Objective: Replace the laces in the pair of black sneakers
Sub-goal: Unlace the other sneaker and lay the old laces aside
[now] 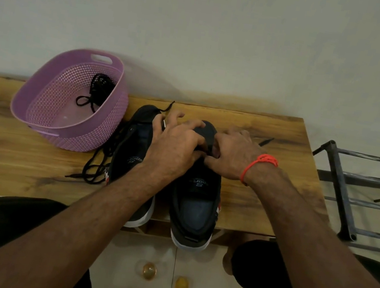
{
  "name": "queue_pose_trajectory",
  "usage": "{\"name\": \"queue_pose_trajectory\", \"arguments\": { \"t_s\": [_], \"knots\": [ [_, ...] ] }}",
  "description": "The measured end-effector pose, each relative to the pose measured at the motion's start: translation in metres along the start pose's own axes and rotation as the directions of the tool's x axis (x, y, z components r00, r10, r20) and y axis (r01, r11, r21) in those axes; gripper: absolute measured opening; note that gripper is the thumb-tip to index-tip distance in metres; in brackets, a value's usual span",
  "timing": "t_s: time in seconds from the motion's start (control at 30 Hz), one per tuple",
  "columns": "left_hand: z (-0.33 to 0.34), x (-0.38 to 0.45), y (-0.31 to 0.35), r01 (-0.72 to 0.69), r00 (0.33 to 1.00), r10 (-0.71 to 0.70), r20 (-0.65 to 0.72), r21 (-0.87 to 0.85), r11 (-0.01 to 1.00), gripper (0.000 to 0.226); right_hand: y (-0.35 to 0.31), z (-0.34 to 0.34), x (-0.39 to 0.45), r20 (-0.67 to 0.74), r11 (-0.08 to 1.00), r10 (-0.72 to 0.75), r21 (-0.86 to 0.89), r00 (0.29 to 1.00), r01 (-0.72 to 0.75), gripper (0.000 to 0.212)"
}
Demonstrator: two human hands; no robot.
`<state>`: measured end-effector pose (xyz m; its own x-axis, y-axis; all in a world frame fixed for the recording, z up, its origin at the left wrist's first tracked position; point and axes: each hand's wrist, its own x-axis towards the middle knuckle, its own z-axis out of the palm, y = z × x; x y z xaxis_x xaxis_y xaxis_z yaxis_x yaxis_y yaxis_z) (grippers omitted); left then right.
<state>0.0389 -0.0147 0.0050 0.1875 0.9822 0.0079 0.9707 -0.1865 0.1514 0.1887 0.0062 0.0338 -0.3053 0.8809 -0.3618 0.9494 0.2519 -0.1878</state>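
1. Both hands meet over the toe end of the right sneaker (196, 195), one of a pair of black sneakers standing side by side on the wooden bench (261, 206), heels toward the person and slightly over the near edge.
2. The left hand (175, 145) lies across the gap between the two shoes, fingers curled over the front of the right sneaker's tongue; exactly what it pinches is hidden beneath the knuckles.
3. The right hand (233, 153) sits just beside it, touching, fingers bent down onto the same shoe's upper; a red cord bracelet (259, 165) circles its wrist. Whether it holds a lace end cannot be told.
4. Under the left forearm lies the left sneaker (132, 149), its toe pointing away from the hands.
5. A loose black lace (96, 168) trails off that shoe's outer side onto the bench, left of the left hand.
6. Farther left and well apart from the hands, a purple perforated basket (48, 97) stands on the bench with a bundle of black laces (98, 92) inside it.
7. Beyond the right hand, a thin dark lace tip (266, 141) rests on the wood.
8. Off the bench's end, right of the right arm, stands a dark metal rack (341, 192).
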Motion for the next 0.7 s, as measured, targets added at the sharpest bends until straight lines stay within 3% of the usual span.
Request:
{"name": "queue_pose_trajectory", "arguments": {
  "t_s": [0.23,0.3,0.4,0.53,0.6,0.7],
  "knots": [
    [0.009,0.004,-0.001,0.036,0.997,-0.039,-0.059,-0.062,0.997,0.028,-0.001,0.001,0.001,-0.083,0.997,0.035,0.074,0.996,-0.028,0.024],
    [0.005,0.004,-0.003,0.035,0.974,-0.070,-0.215,-0.164,0.986,0.029,-0.001,0.000,0.000,-0.095,0.993,0.083,0.095,0.992,-0.074,0.026],
    [-0.015,0.006,-0.015,0.060,0.874,-0.193,-0.446,-0.294,0.954,0.022,0.000,-0.001,0.000,-0.095,0.986,0.140,0.107,0.986,-0.130,0.032],
    [-0.020,0.012,-0.038,0.167,0.928,-0.252,-0.273,-0.300,0.939,0.025,0.001,0.000,0.002,-0.081,0.984,0.139,0.119,0.987,-0.129,0.030],
    [-0.015,0.007,-0.031,0.122,0.963,-0.186,-0.195,-0.298,0.947,0.038,0.000,0.003,0.003,-0.092,0.988,0.122,0.107,0.988,-0.112,0.029],
    [-0.004,0.002,-0.010,0.013,0.996,-0.025,-0.081,-0.151,0.989,0.047,0.001,0.009,0.005,-0.129,0.995,0.079,0.067,0.988,-0.071,0.044]
  ]
}}
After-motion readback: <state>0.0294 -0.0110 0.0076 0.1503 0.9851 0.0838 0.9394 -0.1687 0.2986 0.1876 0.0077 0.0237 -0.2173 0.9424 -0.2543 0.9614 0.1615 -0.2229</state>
